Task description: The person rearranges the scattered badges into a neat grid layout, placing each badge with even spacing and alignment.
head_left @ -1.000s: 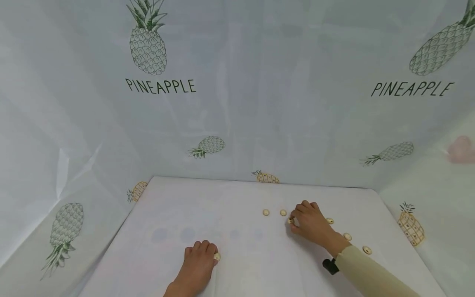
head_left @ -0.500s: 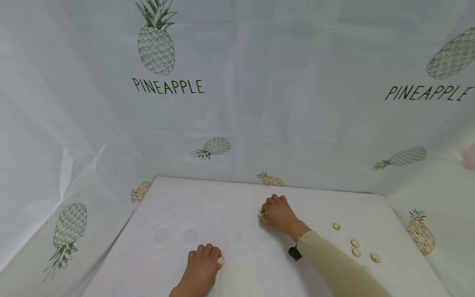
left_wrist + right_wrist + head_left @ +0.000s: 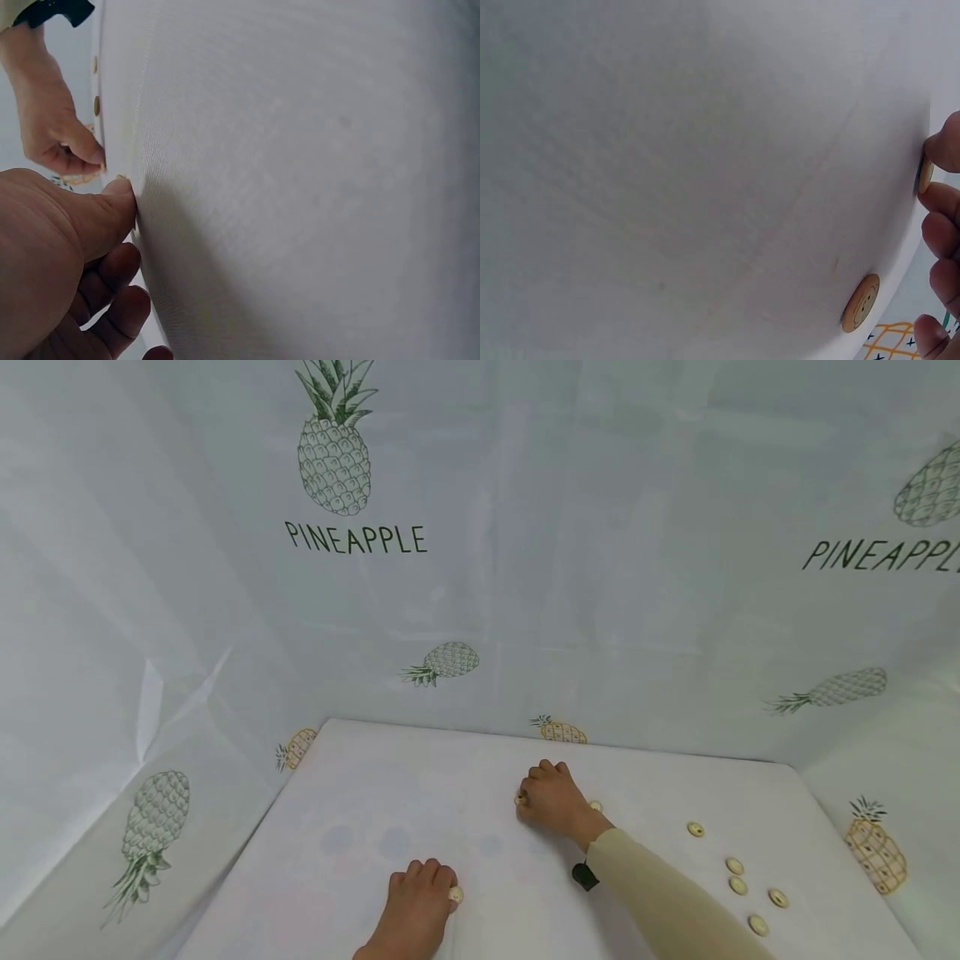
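Note:
On the white tabletop, my left hand pinches a small round wooden button between thumb and finger. In the left wrist view that thumb presses at the surface, and the button is mostly covered. Farther back, my right hand pinches another wooden button by its edge, close to the cloth. A loose button with two holes and a drawn smile lies beside the right fingers in the right wrist view. Behind the right wrist, a button is partly hidden.
Several more wooden buttons, among them one button and a nearer button, lie scattered on the right side. A white pineapple-print sheet rises at the back and both sides. A black strap device sits at my right wrist.
My right hand has moved left along the table with its button, past loose buttons at the back. The left hand keeps its place. The head view has swung slightly left.

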